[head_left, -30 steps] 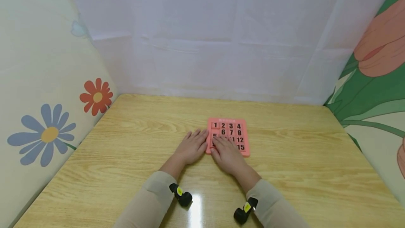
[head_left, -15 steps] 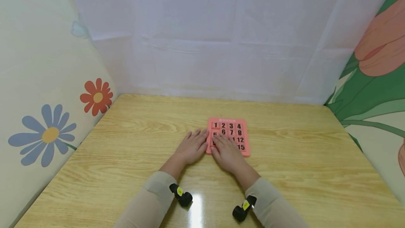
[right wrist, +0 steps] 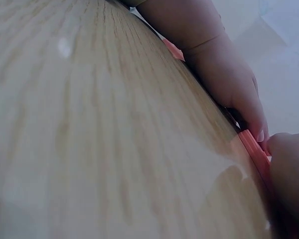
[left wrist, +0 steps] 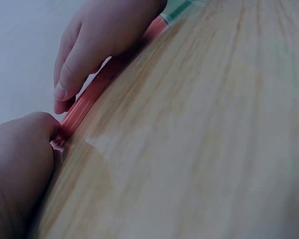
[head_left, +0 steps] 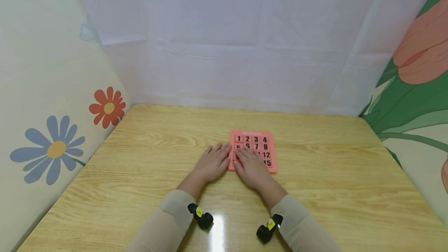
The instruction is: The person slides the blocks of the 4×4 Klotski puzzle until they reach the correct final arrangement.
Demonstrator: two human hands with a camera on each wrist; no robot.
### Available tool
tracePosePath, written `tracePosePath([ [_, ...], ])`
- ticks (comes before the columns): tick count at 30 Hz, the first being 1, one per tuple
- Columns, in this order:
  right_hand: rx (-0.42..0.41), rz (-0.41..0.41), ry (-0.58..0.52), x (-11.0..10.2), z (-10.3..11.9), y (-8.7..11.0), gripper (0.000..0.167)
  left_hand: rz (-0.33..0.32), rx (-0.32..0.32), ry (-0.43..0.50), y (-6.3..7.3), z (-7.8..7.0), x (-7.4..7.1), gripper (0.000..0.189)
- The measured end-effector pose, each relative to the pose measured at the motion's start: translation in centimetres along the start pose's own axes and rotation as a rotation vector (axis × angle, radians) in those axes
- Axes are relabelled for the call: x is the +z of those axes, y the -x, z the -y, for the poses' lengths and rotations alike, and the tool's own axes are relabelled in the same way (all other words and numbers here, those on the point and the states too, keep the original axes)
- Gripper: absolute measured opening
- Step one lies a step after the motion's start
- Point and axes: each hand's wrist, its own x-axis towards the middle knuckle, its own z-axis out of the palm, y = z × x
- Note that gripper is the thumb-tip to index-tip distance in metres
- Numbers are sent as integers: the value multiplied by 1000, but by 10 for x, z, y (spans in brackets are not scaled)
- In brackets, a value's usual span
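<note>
A pink sliding number puzzle [head_left: 274, 153] lies flat on the table, its tiles marked in black numerals. My left hand [head_left: 212, 163] rests along the puzzle's left edge, fingers fairly straight and the thumb by the near left corner. Over the lower middle tiles lies my right hand [head_left: 252, 169], its fingertips touching them and hiding several numbers. The 1 to 4 row, 7, 8 and 12 show fully; the tile 5 [head_left: 238, 147] sits under the 1, close to my right fingertips. From the side, the left wrist view shows the puzzle's pink edge [left wrist: 84, 107] beneath both hands.
The wood-grain table [head_left: 332, 174] extends around the puzzle. A white sheet [head_left: 224, 49] hangs behind it, and flower-printed panels [head_left: 56, 69] stand at both sides. A black wrist camera [head_left: 200, 216] is strapped to each sleeve.
Tile 5 has slid up toward the 1, with the 9 below it shifting slightly upward. My right hand's fingers have moved slightly up the board; my left hand stays in place.
</note>
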Motion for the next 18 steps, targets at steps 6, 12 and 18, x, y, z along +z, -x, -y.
tracePosePath([
  [6, 11, 17, 19, 0, -2, -3, 51, -7, 2, 3, 0, 0, 0, 54],
  [12, 21, 27, 20, 0, -3, -5, 52, -5, 1, -8, 1, 0, 0, 54],
  [18, 32, 34, 15, 0, -3, -7, 52, -4, 1, 4, 1, -2, -2, 54],
])
